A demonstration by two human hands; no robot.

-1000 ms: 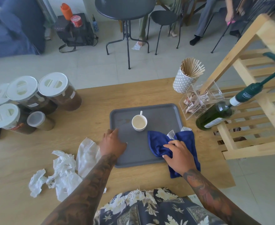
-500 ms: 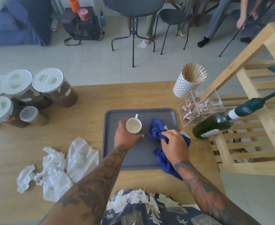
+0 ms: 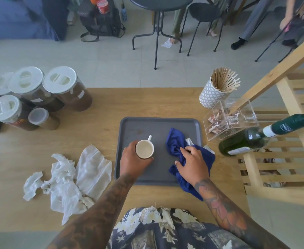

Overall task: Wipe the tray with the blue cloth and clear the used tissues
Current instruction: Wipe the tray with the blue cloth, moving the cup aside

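1. Lying in the middle of the frame on the wooden counter point(image 3: 102, 108), the grey tray point(image 3: 158, 126) had its long side toward the person.
2. The blue cloth point(image 3: 174, 141) sat bunched on the right half of the tray, its lower end trailing over the tray's near right corner onto the counter.
3. The right hand point(image 3: 192, 164) pressed down on the cloth with its fingers curled into the folds, gripping the fabric.
4. The left hand point(image 3: 131, 160) was wrapped around a white cup point(image 3: 145, 149) on the left-centre of the tray; the cup's handle pointed toward the top of the frame. Whether the cup touched the tray or was lifted cannot be told.
5. A faint brownish stain point(image 3: 138, 131) showed on the tray just above the cup.
6. The used tissues point(image 3: 67, 180) lay crumpled in a loose heap at the lower left of the tray, on the counter, the nearest sheet just beside the tray's left edge.
7. A small white wrapper point(image 3: 208, 149) lay at the cloth's right edge, off the tray.
8. At the right, a green bottle point(image 3: 244, 142) leaned near a clear acrylic box point(image 3: 232, 119) of sachets, with a patterned holder of wooden stirrers point(image 3: 217, 88) above it.
9. At the left of the frame stood a cluster of white-lidded jars point(image 3: 61, 87) with brown contents.
10. A pale wooden rack point(image 3: 291, 159) filled the right edge.
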